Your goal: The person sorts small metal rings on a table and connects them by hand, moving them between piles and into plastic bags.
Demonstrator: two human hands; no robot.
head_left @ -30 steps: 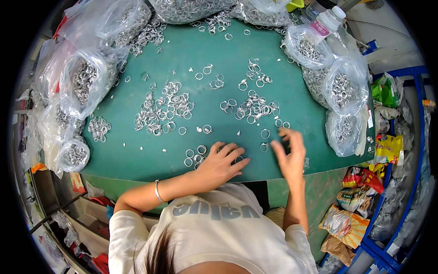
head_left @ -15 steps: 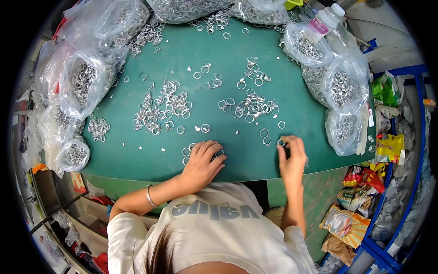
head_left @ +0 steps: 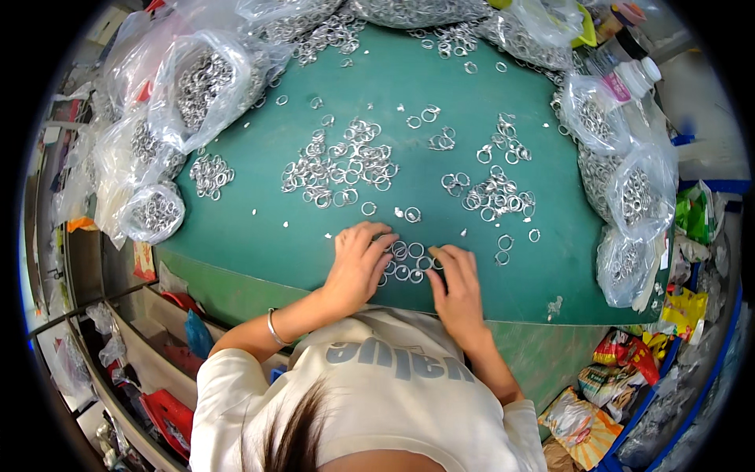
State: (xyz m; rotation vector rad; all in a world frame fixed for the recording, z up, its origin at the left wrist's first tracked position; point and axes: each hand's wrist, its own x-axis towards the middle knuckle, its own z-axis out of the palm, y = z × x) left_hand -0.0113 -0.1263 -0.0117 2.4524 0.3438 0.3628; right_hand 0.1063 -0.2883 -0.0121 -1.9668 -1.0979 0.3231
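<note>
Silver-coloured metal rings (head_left: 403,272) lie in a small group at the near edge of the green tabletop, between my two hands. My left hand (head_left: 358,263) rests at the group's left side, fingers stretched out and bent lightly, its fingertips beside the rings. At the right side, my right hand (head_left: 460,291) has thumb and index finger about a single ring (head_left: 436,263), set against the group. Beyond the hands, a larger loose pile of rings (head_left: 346,169) lies left of centre and another pile (head_left: 497,195) lies to the right.
Open plastic bags of rings line the table's left (head_left: 203,86), far (head_left: 417,11) and right (head_left: 631,193) edges. A white-capped bottle (head_left: 634,77) stands at the far right. Small white bits dot the green tabletop (head_left: 259,267). Drawers (head_left: 169,330) are at the lower left, snack packets (head_left: 578,421) at the lower right.
My right hand has moved left with a ring, up to the group beside my left hand. My left hand has uncovered more of those rings. The whole view has shifted.
</note>
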